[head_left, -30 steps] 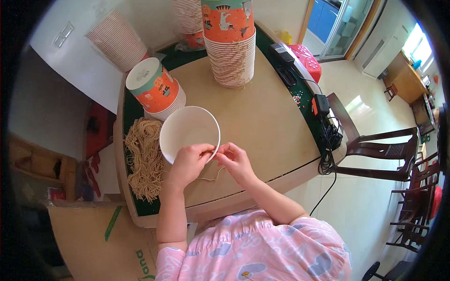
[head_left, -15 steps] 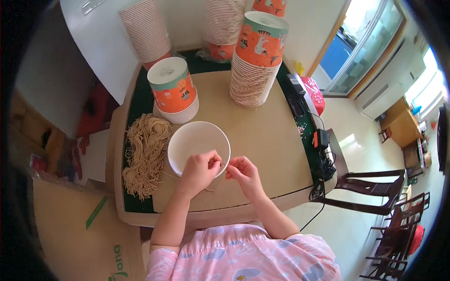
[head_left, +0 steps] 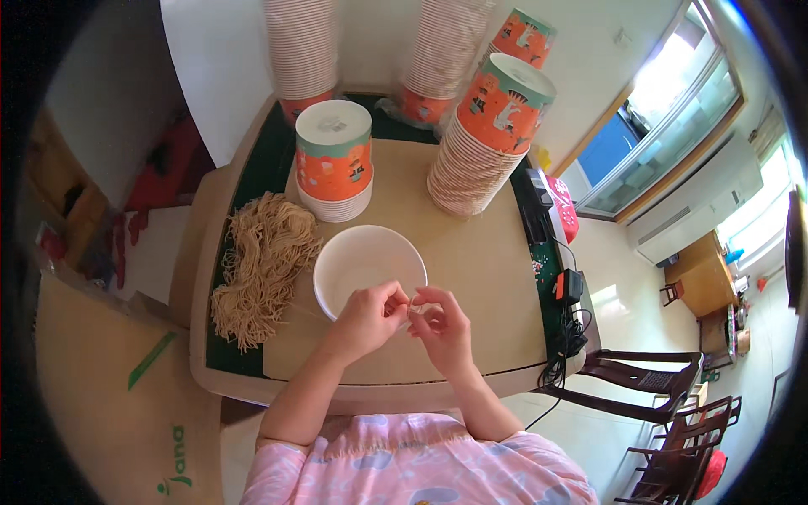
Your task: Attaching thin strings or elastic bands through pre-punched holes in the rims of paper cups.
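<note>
A white paper bucket (head_left: pixel 353 261) stands mouth up on the table in front of me. At its near right rim my left hand (head_left: pixel 370 320) pinches with thumb and forefinger. My right hand (head_left: pixel 439 326) meets it there, fingers curled and tips pressed together. Between the fingertips a thin beige string (head_left: pixel 415 307) shows in part; its ends are hard to follow. Left of the bucket lies a loose skein of beige string (head_left: pixel 265 261).
Upside-down stacks of orange and green paper buckets stand at the back: a short stack (head_left: pixel 334 168) and a tall leaning stack (head_left: pixel 480 151). Plastic-wrapped stacks (head_left: pixel 303 50) rise behind. A power strip (head_left: pixel 539 206) and black cables (head_left: pixel 568 337) lie along the right edge.
My hands have come closer together, fingertips now touching at the rim. The view has shifted, so the table appears lower. The strand end that hung below my hands no longer shows.
</note>
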Demonstrator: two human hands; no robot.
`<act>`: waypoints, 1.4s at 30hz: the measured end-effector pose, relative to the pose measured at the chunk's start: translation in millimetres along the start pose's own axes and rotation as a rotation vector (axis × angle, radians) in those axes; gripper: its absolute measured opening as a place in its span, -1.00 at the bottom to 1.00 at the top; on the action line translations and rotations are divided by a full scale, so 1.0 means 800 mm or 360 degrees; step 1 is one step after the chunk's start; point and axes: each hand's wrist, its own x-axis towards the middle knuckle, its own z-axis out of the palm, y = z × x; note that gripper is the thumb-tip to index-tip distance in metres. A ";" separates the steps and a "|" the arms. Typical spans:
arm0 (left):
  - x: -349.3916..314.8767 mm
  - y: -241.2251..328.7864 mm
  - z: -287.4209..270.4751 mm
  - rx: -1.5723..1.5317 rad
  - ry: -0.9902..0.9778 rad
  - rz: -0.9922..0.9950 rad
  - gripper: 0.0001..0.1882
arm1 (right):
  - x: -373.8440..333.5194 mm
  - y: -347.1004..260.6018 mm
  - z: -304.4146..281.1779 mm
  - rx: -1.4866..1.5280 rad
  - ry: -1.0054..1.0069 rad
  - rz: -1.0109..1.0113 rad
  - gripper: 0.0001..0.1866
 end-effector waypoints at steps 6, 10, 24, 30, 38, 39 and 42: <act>-0.002 0.004 0.002 -0.0149 -0.0005 0.0054 -0.67 | 0.011 0.001 -0.001 -0.0510 -0.0011 -0.0214 -0.63; 0.001 -0.009 -0.001 -0.0123 -0.0163 0.0051 -0.34 | 0.016 -0.005 -0.001 -0.0703 -0.0084 -0.0304 -0.60; 0.031 -0.021 -0.011 -0.1041 -0.0260 -0.0761 -0.70 | 0.024 0.000 -0.015 -0.0689 -0.0163 -0.0193 -0.85; 0.039 -0.028 -0.015 -0.1076 -0.0551 -0.1025 -0.78 | 0.028 -0.004 -0.018 -0.0710 -0.0138 -0.0290 -0.93; 0.042 -0.029 -0.007 -0.0663 -0.0686 -0.1114 -0.61 | 0.018 -0.006 -0.015 -0.0767 -0.0277 -0.0463 -0.89; 0.044 -0.036 -0.007 -0.0722 -0.0750 -0.1149 -0.61 | 0.017 -0.005 -0.014 -0.0890 -0.0276 -0.0675 -0.87; 0.045 -0.040 -0.006 -0.0764 -0.0845 -0.1153 -0.64 | 0.017 0.000 -0.012 -0.1024 -0.0290 -0.0932 -0.83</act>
